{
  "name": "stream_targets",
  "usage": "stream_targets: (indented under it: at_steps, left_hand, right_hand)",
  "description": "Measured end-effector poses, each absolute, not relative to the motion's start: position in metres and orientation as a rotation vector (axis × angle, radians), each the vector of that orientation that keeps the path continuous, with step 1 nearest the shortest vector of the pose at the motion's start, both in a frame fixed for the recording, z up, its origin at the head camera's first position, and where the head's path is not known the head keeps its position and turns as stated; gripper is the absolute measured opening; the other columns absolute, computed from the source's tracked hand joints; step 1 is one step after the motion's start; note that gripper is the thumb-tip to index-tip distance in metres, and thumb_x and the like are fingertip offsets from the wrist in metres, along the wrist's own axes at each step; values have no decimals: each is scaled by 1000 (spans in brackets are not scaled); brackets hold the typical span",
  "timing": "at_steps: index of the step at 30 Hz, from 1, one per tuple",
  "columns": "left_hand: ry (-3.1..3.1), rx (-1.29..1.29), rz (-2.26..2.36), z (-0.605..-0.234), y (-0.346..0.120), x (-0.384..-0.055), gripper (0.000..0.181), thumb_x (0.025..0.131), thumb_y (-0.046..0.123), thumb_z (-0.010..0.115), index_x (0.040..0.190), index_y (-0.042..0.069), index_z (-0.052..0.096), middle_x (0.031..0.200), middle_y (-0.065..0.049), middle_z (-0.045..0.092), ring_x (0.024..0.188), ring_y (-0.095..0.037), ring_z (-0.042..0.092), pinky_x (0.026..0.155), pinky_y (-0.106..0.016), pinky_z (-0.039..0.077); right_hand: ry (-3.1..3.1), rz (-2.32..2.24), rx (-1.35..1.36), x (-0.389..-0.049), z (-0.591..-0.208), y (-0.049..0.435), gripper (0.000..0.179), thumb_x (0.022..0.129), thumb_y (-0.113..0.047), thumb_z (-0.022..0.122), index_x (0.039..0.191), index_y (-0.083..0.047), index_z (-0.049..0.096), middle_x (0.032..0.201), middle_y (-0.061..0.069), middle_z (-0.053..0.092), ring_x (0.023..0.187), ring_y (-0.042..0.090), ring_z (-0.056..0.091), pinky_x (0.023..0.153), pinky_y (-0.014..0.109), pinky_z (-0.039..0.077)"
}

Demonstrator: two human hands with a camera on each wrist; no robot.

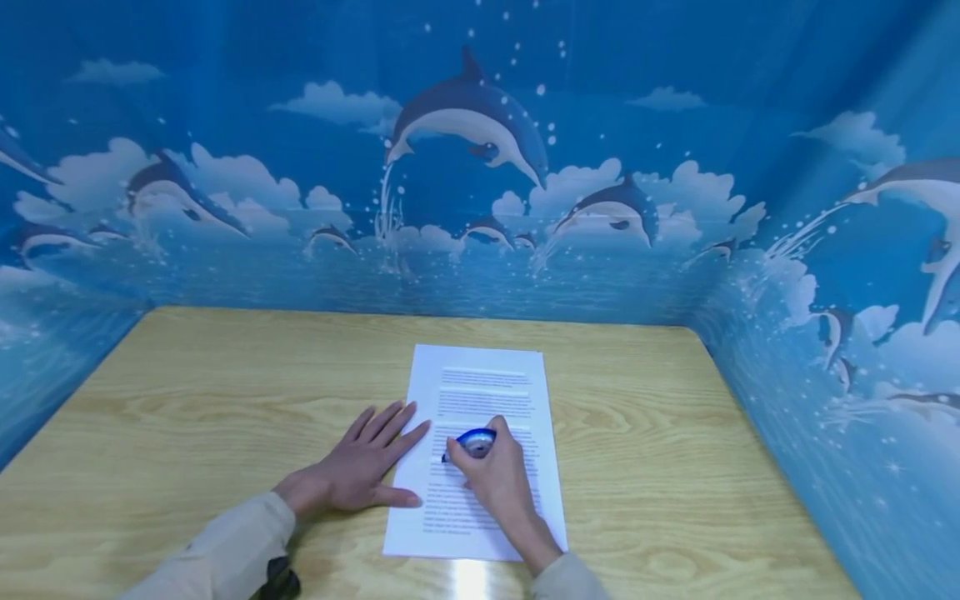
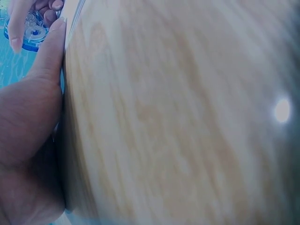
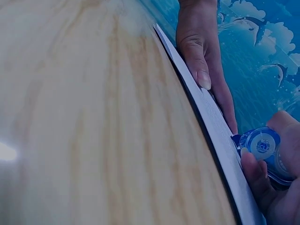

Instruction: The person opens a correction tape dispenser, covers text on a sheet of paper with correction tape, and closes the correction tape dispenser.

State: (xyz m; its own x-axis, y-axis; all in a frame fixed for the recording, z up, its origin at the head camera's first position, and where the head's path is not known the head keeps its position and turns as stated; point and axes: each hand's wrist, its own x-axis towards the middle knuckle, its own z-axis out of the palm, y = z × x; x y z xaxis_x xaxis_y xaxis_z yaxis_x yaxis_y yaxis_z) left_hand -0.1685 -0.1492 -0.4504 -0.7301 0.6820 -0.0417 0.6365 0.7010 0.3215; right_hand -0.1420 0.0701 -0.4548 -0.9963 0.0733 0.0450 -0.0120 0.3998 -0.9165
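Observation:
A blue correction tape dispenser [image 1: 477, 442] is pinched between the thumb and fingers of my right hand [image 1: 501, 479]. Its dark tip points left, at the lines of print on a white sheet of paper [image 1: 480, 358]. In the right wrist view the dispenser [image 3: 262, 143] shows round clear-blue sides, and its tip is close to the paper. My left hand [image 1: 371, 458] lies flat with fingers spread, its fingertips and thumb resting on the paper's left edge. Seen from the left wrist, the left hand [image 2: 28, 117] is cut off at the frame's side.
The paper lies on a light wood-grain table [image 1: 225, 375], with bare wood on both sides of it. A blue curtain [image 1: 337, 275] printed with dolphins hangs around the table's back and sides. A dark object [image 1: 279, 577] is by the left sleeve.

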Motion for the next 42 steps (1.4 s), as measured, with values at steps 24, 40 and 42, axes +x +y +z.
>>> stream_targets:
  at_steps: [24, 40, 42]
  left_hand:
    - [2782, 1081, 477, -459, -149, -169, 94, 83, 72, 50, 153, 15, 24, 158, -17, 10, 143, -36, 6, 111, -57, 0]
    - [2770, 1073, 473, -457, -150, -170, 94, 83, 71, 50, 153, 15, 22, 158, -15, 10, 143, -35, 4, 111, -56, -1]
    - [2771, 1056, 461, -458, -150, -171, 95, 83, 74, 48, 153, 16, 22, 158, -13, 8, 144, -33, 3, 111, -55, -2]
  right_hand:
    - [-2580, 1640, -60, -141, -456, 90, 42, 80, -31, 77, 90, -6, 45, 74, 5, 61, 44, 14, 57, 41, 28, 51]
    - [-2616, 1602, -87, -140, -454, 101, 43, 81, -33, 77, 91, -5, 45, 77, 5, 60, 48, 14, 58, 43, 28, 51]
    - [-2614, 1600, -83, -140, -454, 103, 43, 81, -32, 77, 91, -5, 45, 77, 6, 59, 49, 14, 58, 43, 28, 51]
